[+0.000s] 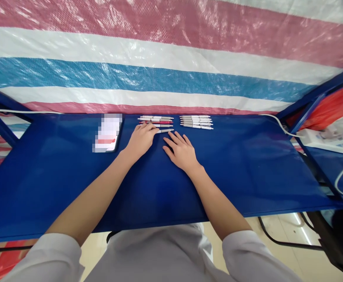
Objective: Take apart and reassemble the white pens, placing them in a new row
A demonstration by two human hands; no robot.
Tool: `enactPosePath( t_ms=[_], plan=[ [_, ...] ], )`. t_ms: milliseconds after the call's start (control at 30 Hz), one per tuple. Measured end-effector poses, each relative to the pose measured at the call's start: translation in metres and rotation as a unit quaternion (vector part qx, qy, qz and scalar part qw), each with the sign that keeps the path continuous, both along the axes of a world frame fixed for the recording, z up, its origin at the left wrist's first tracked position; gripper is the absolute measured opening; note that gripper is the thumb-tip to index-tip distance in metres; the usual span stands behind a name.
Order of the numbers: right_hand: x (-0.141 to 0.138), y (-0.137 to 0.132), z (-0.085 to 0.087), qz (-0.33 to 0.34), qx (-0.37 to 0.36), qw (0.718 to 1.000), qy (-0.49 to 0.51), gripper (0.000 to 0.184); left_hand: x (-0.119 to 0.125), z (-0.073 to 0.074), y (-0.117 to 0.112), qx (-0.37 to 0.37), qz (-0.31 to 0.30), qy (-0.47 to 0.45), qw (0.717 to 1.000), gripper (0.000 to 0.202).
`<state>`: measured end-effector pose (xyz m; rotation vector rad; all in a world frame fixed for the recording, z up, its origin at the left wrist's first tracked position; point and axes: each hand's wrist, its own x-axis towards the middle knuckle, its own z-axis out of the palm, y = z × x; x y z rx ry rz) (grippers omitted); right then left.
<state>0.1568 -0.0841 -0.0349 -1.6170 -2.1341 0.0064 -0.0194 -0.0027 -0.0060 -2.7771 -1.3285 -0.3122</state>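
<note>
My left hand [142,139] is at the left row of pens, its fingers closed over the left part of the front grey-and-white pen [166,131]. That pen's right end shows beyond the fingers; the rest is hidden. Behind it lie a white and grey pen [167,125], a red pen [166,122] and more white pens [156,118], side by side. Just right of the held pen, my right hand [183,150] rests low over the table with fingers spread and nothing in it. A second row of several white pens [196,122] lies beyond it.
The blue table [242,172] runs the full width, with a striped plastic sheet [171,58] behind it. A phone [110,133] with a blurred screen lies left of the pens. At the right stand a blue frame post [312,160], a white cable [280,125] and a red bag [333,105].
</note>
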Motion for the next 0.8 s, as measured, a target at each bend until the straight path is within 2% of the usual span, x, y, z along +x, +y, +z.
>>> enactPosePath(
  t_ms=[267,333,400,467,500,567,633,700,800],
  plan=[
    [-0.002,0.000,0.004,-0.009,-0.021,0.999,0.035,0.039,-0.001,-0.007,0.002,-0.024,-0.015,-0.053,0.998,0.039],
    [-0.001,0.001,0.007,-0.017,-0.032,0.996,0.083,0.037,-0.001,-0.005,0.001,-0.046,-0.012,-0.103,0.994,0.038],
    [0.001,0.004,0.010,-0.031,-0.045,0.983,0.174,0.034,-0.003,0.001,-0.002,-0.089,-0.002,-0.181,0.979,0.035],
    [0.003,0.010,0.013,-0.055,-0.057,0.944,0.320,0.033,-0.006,0.009,-0.006,-0.160,0.014,-0.271,0.949,0.030],
    [0.004,0.014,0.015,-0.069,-0.065,0.909,0.407,0.034,-0.007,0.012,-0.008,-0.204,0.022,-0.314,0.927,0.028],
    [0.004,0.021,0.020,-0.087,-0.087,0.816,0.565,0.038,-0.010,0.017,-0.013,-0.315,0.032,-0.382,0.868,0.028],
    [0.002,0.028,0.027,-0.083,-0.120,0.735,0.663,0.039,-0.013,0.019,-0.017,-0.408,0.036,-0.423,0.808,0.033],
    [-0.001,0.033,0.032,-0.059,-0.142,0.690,0.707,0.036,-0.014,0.018,-0.021,-0.464,0.037,-0.444,0.765,0.035],
    [-0.007,0.038,0.036,-0.036,-0.149,0.659,0.736,0.032,-0.014,0.015,-0.024,-0.498,0.034,-0.463,0.732,0.035]
  ],
)
